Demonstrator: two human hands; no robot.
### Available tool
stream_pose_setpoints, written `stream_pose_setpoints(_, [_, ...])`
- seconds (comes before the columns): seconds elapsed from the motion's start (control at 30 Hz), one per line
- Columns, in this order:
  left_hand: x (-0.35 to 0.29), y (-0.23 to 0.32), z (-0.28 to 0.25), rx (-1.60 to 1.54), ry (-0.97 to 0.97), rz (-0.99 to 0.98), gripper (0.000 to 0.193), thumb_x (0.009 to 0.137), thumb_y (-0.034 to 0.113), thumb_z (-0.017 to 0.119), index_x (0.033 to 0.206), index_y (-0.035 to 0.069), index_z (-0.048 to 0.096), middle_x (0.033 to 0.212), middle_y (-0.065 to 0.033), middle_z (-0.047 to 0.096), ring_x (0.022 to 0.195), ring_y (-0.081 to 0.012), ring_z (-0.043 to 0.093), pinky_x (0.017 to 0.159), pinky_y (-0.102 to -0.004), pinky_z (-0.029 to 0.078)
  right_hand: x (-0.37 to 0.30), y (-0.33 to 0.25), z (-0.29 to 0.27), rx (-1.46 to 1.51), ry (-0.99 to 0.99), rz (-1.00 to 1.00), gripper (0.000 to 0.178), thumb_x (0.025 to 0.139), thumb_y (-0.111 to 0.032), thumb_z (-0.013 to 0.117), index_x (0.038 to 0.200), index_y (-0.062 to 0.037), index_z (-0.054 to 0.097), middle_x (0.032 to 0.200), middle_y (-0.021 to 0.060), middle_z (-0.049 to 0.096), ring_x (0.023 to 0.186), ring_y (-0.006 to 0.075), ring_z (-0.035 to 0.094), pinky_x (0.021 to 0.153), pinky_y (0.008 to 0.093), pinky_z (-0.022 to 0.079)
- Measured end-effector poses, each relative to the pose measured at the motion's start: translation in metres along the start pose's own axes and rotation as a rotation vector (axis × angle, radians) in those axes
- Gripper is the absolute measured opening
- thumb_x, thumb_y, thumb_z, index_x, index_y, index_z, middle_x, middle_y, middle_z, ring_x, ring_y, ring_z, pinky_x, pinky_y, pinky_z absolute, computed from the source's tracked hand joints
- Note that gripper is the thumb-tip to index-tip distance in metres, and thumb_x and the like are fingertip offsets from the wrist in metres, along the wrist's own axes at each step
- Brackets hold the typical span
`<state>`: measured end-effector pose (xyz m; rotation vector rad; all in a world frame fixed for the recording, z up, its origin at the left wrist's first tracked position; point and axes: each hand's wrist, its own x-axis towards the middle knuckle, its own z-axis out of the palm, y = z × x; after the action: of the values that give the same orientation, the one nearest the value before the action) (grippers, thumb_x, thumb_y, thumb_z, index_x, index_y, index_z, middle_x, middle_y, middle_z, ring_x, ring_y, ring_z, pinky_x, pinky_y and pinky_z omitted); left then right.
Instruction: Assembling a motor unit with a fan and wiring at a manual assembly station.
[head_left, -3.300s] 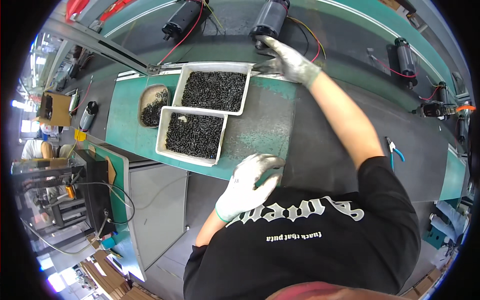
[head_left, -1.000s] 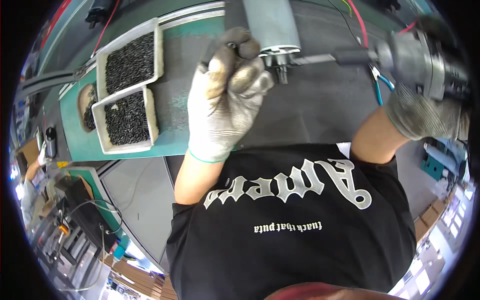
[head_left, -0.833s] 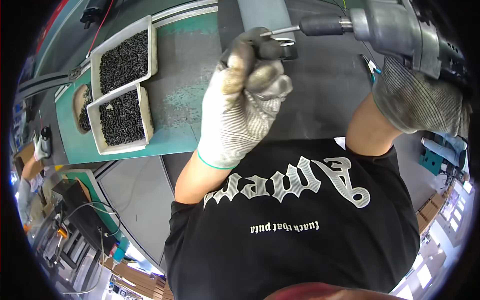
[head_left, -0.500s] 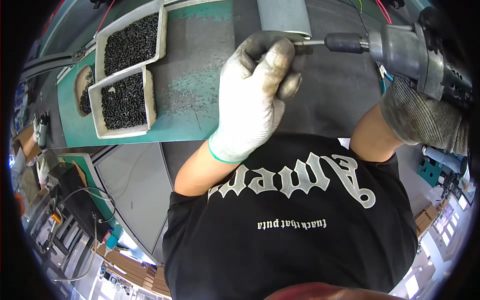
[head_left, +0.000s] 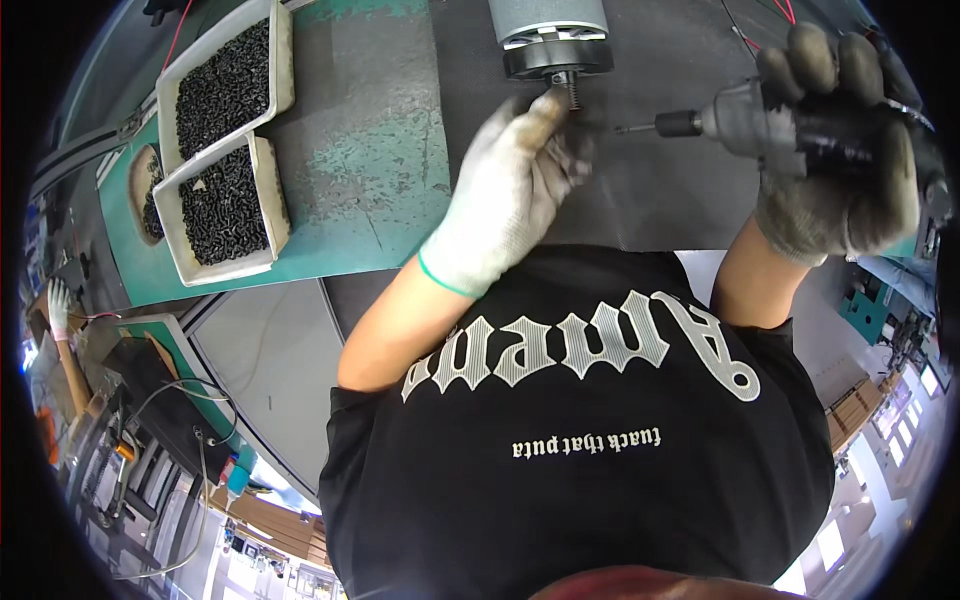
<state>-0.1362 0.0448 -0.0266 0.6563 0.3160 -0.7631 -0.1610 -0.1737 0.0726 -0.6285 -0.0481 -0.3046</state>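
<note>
My left hand, in a white knit glove with dirty dark fingertips, is closed just below the shaft of a motor. Its fingers are partly blurred, and what they pinch, if anything, is hidden. The motor is a grey cylinder with a black round end and a thin ridged shaft pointing toward me. On the right, my gloved right hand is wrapped around a power screwdriver. Its thin bit points left at my left hand, with a gap between them.
Two pale bins, a far one and a near one, hold many small black parts on the green mat. A round dish with similar parts sits beside them. Another person's gloved hand shows at far left.
The screwdriver bit was at my left fingertips and is now apart from them. My left hand has dropped slightly toward me. The motor's black end and shaft have come into view.
</note>
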Motion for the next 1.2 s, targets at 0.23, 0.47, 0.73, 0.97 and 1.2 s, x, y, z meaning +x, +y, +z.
stream_pose_setpoints(0.23, [0.016,-0.017,-0.024,-0.486,-0.183,-0.14,0.019,0.105,0.025,0.05,0.108,0.007,0.056,0.087,-0.0024,0.061,0.073,-0.0134,0.059,0.07,-0.0324,0.049,0.012,0.01,-0.003,-0.188,-0.109,-0.076,0.047,0.093,-0.019,0.053,0.133,0.0044,0.05,0.118,0.0141,0.06,0.11,0.0365,0.054,0.097,0.0523,0.042])
stream_pose_setpoints(0.47, [0.008,-0.014,-0.015,-0.398,-0.021,-0.098,0.027,0.108,0.022,0.04,0.109,0.003,0.059,0.096,-0.0072,0.062,0.073,-0.0129,0.055,0.068,-0.0284,0.046,0.029,0.022,-0.016,-0.463,-0.308,-0.133,0.043,0.094,-0.02,0.054,0.132,-0.0004,0.05,0.116,0.0117,0.06,0.108,0.0326,0.055,0.092,0.0484,0.043])
stream_pose_setpoints(0.73, [0.008,-0.013,-0.019,-0.288,-0.112,-0.033,0.025,0.106,0.025,0.049,0.112,0.004,0.06,0.099,-0.0065,0.065,0.074,-0.0126,0.058,0.07,-0.0292,0.05,0.037,0.044,-0.002,-0.771,-0.565,-0.201,0.039,0.096,-0.02,0.055,0.131,-0.0059,0.048,0.114,0.009,0.059,0.105,0.0281,0.055,0.087,0.0439,0.045])
stream_pose_setpoints(0.97, [0.006,-0.009,-0.01,-0.096,-0.008,0.014,0.026,0.103,0.026,0.057,0.113,0.002,0.061,0.092,-0.0072,0.067,0.07,-0.0094,0.06,0.065,-0.0231,0.05,0.037,0.048,-0.001,-1.04,-0.784,-0.273,0.036,0.097,-0.02,0.057,0.13,-0.0107,0.048,0.113,0.0066,0.058,0.102,0.0241,0.055,0.083,0.04,0.047])
stream_pose_setpoints(1.2, [0.0,-0.006,-0.015,0.309,0.191,0.137,0.025,0.102,0.025,0.059,0.099,0.0,0.065,0.076,-0.0042,0.066,0.063,-0.0096,0.058,0.058,-0.024,0.046,0.019,0.08,-0.013,-0.967,0.24,-0.448,0.04,0.095,-0.018,0.05,0.12,0.012,0.06,0.119,0.0295,0.063,0.116,0.046,0.059,0.099,0.0583,0.048])
